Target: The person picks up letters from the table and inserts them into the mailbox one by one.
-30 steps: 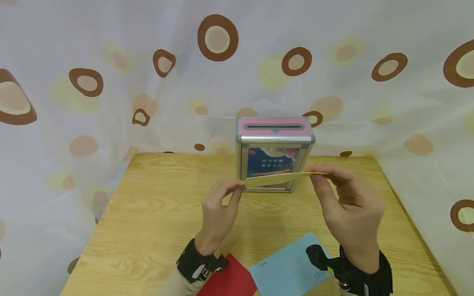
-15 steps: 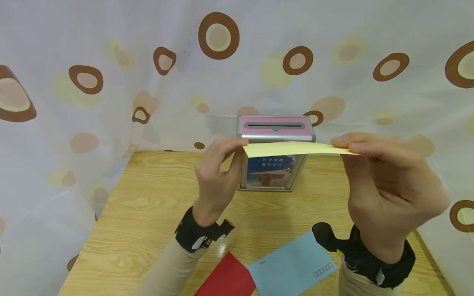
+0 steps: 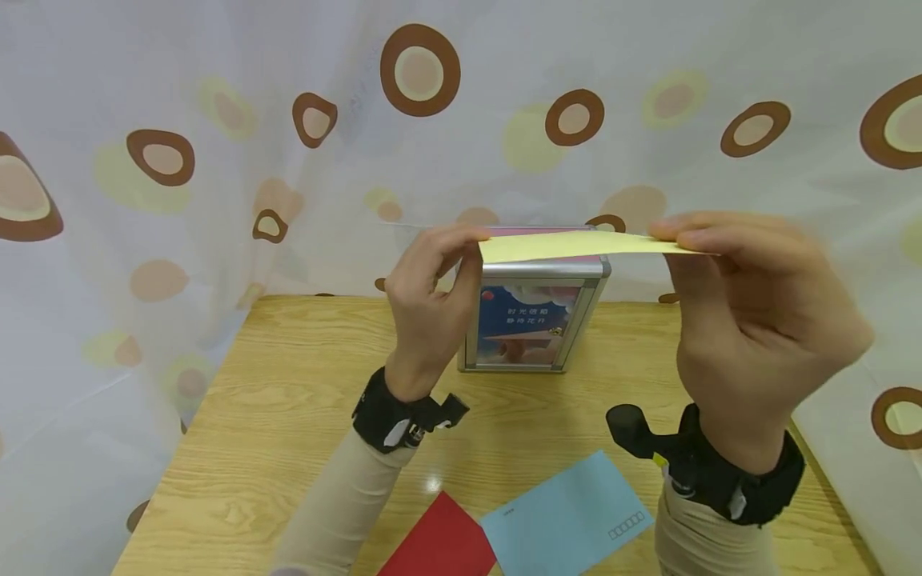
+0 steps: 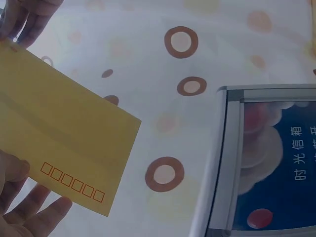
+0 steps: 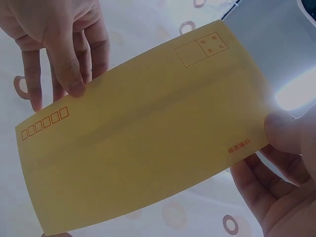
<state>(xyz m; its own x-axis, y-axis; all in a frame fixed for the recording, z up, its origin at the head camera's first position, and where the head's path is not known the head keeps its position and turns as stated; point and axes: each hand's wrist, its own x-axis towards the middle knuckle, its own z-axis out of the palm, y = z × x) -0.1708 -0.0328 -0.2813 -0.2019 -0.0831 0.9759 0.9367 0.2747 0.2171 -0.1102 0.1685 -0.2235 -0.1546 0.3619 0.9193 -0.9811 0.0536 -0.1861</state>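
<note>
A yellow envelope (image 3: 562, 246) with red printed postcode boxes is stretched nearly level between both hands, seen almost edge-on in the head view. My left hand (image 3: 435, 296) pinches its left end between thumb and fingers. My right hand (image 3: 763, 320) pinches the opposite end, thumb beneath and fingers on top. The right wrist view shows the broad face of the envelope (image 5: 143, 143), bowed slightly. Behind it stands a silver-framed letter box (image 3: 533, 320) with a pink top and a blue picture front. The envelope overlaps the box's top in the head view and hides its slot.
A blue envelope (image 3: 569, 512) and a red envelope (image 3: 442, 540) lie side by side at the near edge of the wooden table (image 3: 288, 400). A patterned white curtain (image 3: 475, 144) encloses the back and sides.
Both hands have raised the yellow envelope from in front of the box's picture to the level of its top. The right hand has also moved rightward and closer to the head camera.
</note>
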